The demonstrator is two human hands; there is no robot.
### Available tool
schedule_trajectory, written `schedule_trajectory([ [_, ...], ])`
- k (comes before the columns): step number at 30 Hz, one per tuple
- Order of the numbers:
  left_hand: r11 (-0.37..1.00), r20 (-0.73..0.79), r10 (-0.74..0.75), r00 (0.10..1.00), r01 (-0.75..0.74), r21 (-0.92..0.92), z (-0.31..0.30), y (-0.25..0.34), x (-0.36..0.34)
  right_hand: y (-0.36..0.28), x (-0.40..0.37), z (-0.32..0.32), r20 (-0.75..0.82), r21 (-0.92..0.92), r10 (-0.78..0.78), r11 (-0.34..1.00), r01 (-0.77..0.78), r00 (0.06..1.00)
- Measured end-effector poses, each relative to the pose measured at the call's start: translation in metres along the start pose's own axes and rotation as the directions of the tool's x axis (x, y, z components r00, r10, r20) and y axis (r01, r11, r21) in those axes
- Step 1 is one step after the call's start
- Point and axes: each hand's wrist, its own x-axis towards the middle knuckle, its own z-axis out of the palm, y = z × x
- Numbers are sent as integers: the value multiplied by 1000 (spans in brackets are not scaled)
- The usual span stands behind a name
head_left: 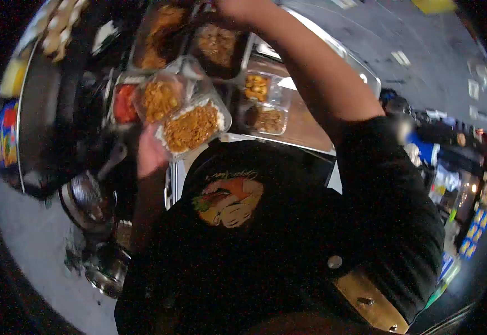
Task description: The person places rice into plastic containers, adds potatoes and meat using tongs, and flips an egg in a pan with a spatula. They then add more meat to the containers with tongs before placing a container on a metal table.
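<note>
My left hand is closed around the near left edge of a clear plastic takeaway container. White rice topped with brown, saucy shredded food fills its near part. Beyond it, more orange-brown food shows through clear plastic. At the top edge of the view, my right hand reaches over two deep metal pans; its fingers are blurred and partly cut off. One pan holds brown chopped food, the other reddish-brown food.
Right of the held container, small clear tubs hold yellow pieces and brown shredded food on a brown surface. Something red sits in a tray at the left. Metal pots stand low on the left.
</note>
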Motion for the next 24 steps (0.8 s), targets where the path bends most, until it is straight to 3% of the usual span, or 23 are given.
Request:
schedule_trajectory([
  [1,1000,34,-21,999,20,13,4,9,0,5,-31,-11,-11,-8,40,999,-40,999],
  [3,993,173,-94,980,80,81,10,32,-1,14,-95,-13,-192,298,84,954,-24,978],
  [7,946,166,-153,974,96,311,21,67,3,-17,-226,31,45,482,456,769,-420,889],
  [10,917,215,-162,963,67,394,61,88,-14,-62,-308,103,271,517,442,683,-516,855],
  [13,864,247,-256,935,107,492,104,116,-49,-113,-373,147,595,429,248,707,-563,765],
  [15,828,109,-299,948,201,524,150,110,-66,-144,-403,168,725,403,100,741,-537,682],
  [17,782,117,-320,940,192,592,140,107,-53,-179,-422,158,731,408,107,724,-557,674],
  [18,683,141,-314,939,120,720,124,108,-33,-194,-436,133,634,500,265,576,-647,726],
  [19,634,112,-319,941,124,764,132,111,-42,-210,-447,112,541,592,433,414,-692,721],
  [21,590,1,-331,944,206,781,162,118,-71,-220,-467,101,494,691,494,276,-668,715],
  [22,585,-20,-322,947,215,782,173,105,-71,-205,-489,100,478,700,487,292,-652,731],
  [23,537,-35,-308,951,204,819,163,115,-66,-207,-508,93,515,701,506,215,-680,692],
  [24,486,-50,-294,955,194,852,154,125,-62,-205,-531,112,448,739,558,209,-641,698],
])
